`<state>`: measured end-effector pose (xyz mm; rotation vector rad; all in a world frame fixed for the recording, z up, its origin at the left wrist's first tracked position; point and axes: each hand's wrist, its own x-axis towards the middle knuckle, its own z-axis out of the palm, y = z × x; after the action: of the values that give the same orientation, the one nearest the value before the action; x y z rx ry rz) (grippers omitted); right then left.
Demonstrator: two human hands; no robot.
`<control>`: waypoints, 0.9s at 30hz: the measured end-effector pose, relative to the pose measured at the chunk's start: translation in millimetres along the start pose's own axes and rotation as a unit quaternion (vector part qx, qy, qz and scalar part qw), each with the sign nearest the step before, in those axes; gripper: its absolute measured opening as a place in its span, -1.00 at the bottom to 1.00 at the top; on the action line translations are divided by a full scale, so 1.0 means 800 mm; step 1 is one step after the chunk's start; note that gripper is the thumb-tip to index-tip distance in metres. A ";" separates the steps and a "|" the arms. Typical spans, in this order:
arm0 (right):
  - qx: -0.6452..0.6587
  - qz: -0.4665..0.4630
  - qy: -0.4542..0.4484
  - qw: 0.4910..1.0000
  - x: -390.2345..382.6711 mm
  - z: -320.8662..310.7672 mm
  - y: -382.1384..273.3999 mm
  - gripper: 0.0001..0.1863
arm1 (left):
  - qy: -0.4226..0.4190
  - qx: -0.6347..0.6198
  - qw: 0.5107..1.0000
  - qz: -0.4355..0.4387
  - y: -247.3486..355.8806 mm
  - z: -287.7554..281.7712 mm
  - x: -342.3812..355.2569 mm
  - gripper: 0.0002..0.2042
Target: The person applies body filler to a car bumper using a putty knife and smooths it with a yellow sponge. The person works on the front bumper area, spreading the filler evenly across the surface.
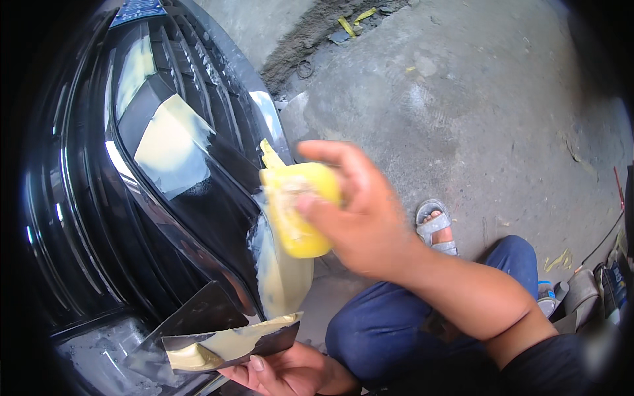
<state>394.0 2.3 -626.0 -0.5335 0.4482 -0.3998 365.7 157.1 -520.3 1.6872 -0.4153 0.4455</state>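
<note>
Grips a yellow spreader (307, 241) in the right hand (370, 211), fingers closed around it, with thumb flat on its smeared face and index finger reaching out past its edge; slightly blurred there. Carries a clot of cream putty (269, 155) at the tool's upper left corner. Lower down, supports a dark, flat palette (274, 342) with the left hand (290, 373), half closed, with thumb at the near edge and fingers beneath. Bears on that palette a thick putty lump (195, 356) toward the left end. Bends both knees in blue trousers (376, 323). Just behind the spreader, shows a putty-coated edge (284, 284) on the black bumper (198, 221); cannot tell whether touching. Farther up, shows a broad cream patch (173, 142), then a narrower streaked patch (137, 66) beside grille slats (198, 72). To the right, rests a grey sandal (432, 224) on the concrete floor (462, 132). Farthest off, shows a blue number plate (139, 10) and yellow scraps (347, 26).
</note>
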 end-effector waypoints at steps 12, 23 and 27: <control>-0.171 -0.254 -0.315 0.898 -0.073 -0.095 0.043 -0.43 | -0.143 -0.084 0.973 -0.162 -0.010 0.004 0.011 -0.39; -0.235 -0.158 -0.110 0.953 0.040 -0.096 0.076 -0.47 | -0.199 -0.058 0.977 -0.046 -0.034 0.016 0.015 -0.47; -0.293 -0.110 -0.179 0.933 0.075 -0.070 0.045 -0.48 | -0.189 -0.032 0.981 -0.037 -0.032 0.031 0.012 -0.45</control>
<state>424.3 -20.0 -707.4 -1.2240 0.1447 -0.3703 388.2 136.5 -540.4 1.7185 -0.6342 0.0530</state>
